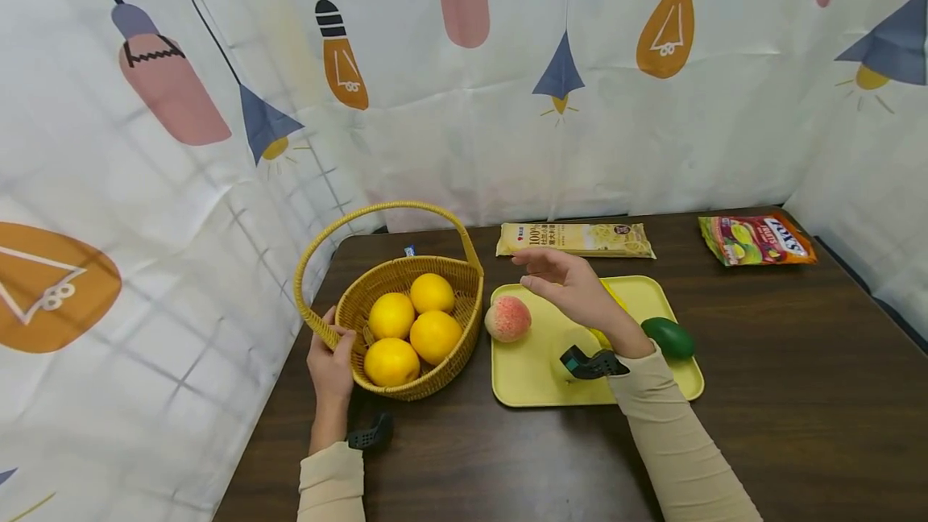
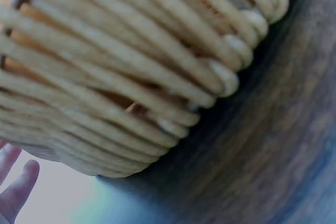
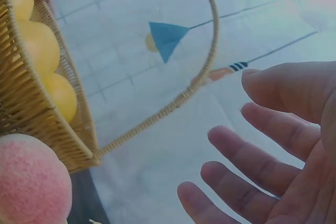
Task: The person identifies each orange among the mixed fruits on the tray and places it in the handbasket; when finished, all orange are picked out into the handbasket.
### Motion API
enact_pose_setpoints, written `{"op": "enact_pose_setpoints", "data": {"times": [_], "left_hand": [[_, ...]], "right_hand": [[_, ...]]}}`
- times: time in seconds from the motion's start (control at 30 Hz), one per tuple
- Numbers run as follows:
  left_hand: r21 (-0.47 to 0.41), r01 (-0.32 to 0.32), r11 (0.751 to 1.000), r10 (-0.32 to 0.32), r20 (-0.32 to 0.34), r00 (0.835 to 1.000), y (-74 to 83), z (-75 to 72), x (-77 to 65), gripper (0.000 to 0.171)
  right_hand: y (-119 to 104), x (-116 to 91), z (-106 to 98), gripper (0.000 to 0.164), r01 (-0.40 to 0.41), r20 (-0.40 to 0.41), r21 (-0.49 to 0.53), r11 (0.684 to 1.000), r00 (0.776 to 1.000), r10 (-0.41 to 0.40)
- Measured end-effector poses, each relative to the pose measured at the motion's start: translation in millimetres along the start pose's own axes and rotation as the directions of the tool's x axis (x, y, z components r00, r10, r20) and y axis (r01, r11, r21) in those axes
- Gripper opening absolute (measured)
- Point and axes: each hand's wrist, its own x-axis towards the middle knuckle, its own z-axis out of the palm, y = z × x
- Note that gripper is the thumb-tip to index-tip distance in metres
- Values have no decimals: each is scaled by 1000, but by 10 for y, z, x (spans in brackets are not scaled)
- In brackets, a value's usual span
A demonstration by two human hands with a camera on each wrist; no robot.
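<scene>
The left hand (image 1: pixel 329 365) is gripping the wicker basket's (image 1: pixel 464 319) rim, steadying it. The right hand (image 1: pixel 573 288) is hovering spread and empty above the peach (image 1: pixel 507 318); cupping it gently would avoid bruising.

Right hand (image 3: pixel 294 150) at right edge, palm up, fingers (image 3: pixel 247 148) spread and relaxed, holding nothing. Woven basket (image 3: pixel 37 114) at left with yellow oranges (image 3: pixel 39 45) inside, handle arching above. Pink peach (image 3: pixel 29 182) low left, just beside basket wall.

Dark wooden table (image 1: pixel 797 393) and what is laid on it.
A wicker basket (image 1: pixel 406 280) is set beside a yellow tray (image 1: pixel 529 369); a long yellow packet (image 1: pixel 576 239) and a candy bag (image 1: pixel 756 239) are placed further back.
</scene>
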Motion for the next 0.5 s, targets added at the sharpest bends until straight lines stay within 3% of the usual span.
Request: {"op": "enact_pose_setpoints", "data": {"times": [0.23,0.33,0.37,0.43,0.5], "left_hand": [[46,-117,992,120,-50,992,171,-20,-104,52],[63,-186,981,191,-103,976,312,3,-175,67],[78,-228,971,236,-125,964,369,15,-189,69],[113,-335,936,350,-183,919,481,38,-199,72],[160,-444,881,472,-247,846,622,49,-194,69]], "right_hand": [[-52,-63,-87,38,-1,-52,32,999,999,3],[-79,-74,-101,37,0,-60,9,1000,998,1],[-81,-73,-107,37,2,-59,-17,1000,998,-3],[-85,-67,-123,37,5,-44,-77,997,999,-9],[-88,-67,-148,36,17,-18,-160,987,1000,-20]]}}
